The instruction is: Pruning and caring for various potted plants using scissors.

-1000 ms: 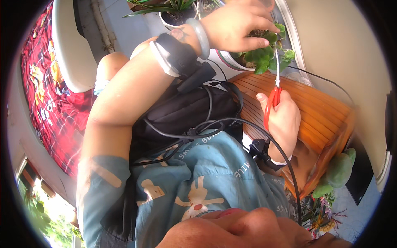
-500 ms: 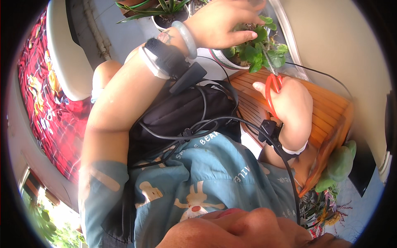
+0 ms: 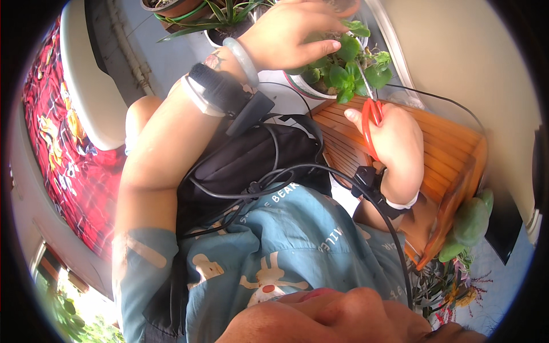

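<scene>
Both hands have crept further into the plant since a moment ago: the right hand [image 3: 394, 146] has lifted the scissors closer to the leaves, and the left hand [image 3: 294, 37] has settled lower over the foliage.

Nearest to the person, the right hand is curled shut around the red handles of the scissors [image 3: 370, 111], thumb through one loop. Thin metal blades run up and slightly left from the knuckles, so the tool's long axis points straight from that hand into the leafy clump just beyond it. Whether the blades are parted or closed I cannot tell; they are slim and half lost among the stems.

Under that hand lies a slatted wooden surface [image 3: 452, 148], warm orange-brown, with ridged boards.

Just past the blade tips sits the green plant [image 3: 346, 71], with small, rounded, glossy leaves on soft stems, growing in a pale round pot [image 3: 300, 88] whose rim shows at the near-left edge. The left hand comes in from the far left and rests over the top of the plant, fingers pressed together and bent down onto the leaves, thumb tucked beneath; a smooth pale bangle [image 3: 240, 60] and a dark strap circle its wrist. So the plant lies between the two hands, the left touching it from above, the right approaching from below with steel.

Farther off beyond the left hand stands another potted plant [image 3: 229, 14] with long, narrow leaves.
</scene>
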### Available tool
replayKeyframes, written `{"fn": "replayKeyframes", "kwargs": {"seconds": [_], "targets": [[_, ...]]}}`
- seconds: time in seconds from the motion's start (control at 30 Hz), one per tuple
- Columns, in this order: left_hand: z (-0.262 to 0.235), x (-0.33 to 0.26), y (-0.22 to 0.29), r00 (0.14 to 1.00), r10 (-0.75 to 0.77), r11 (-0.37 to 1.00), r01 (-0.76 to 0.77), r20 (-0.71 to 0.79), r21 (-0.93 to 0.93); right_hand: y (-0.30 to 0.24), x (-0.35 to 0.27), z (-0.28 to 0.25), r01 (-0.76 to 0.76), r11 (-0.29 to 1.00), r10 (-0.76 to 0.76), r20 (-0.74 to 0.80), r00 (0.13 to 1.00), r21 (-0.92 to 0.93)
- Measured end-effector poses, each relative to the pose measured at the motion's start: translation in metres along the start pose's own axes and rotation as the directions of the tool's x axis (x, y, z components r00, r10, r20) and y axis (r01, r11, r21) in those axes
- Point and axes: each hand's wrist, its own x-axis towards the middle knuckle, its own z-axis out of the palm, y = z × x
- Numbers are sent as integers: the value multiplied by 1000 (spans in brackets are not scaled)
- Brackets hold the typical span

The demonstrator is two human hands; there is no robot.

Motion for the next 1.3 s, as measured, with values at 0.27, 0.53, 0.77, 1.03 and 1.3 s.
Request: {"fn": "replayKeyframes", "kwargs": {"seconds": [0.27, 0.53, 0.77, 1.03, 1.3], "targets": [[-2, 11, 14, 997, -63, 998, 63, 46, -2, 5, 14, 8, 12, 999, -17, -103, 995, -46], [-2, 5, 10, 998, -45, 998, 44, 38, 35, 8, 29, 12, 19, 1000, -18, -95, 995, 11], [2, 12, 16, 996, -16, 987, 1, 93, 158, 16, 31, 2, -42, 998, 46, -85, 995, 47], [2, 5, 1, 995, 13, 990, -27, 101, 137, 30, 23, 9, 17, 999, -10, -254, 967, 27], [5, 6, 2, 981, -80, 995, 69, 174, 68, 39, 6, 14, 33, 973, 56, -376, 925, 226]]}}
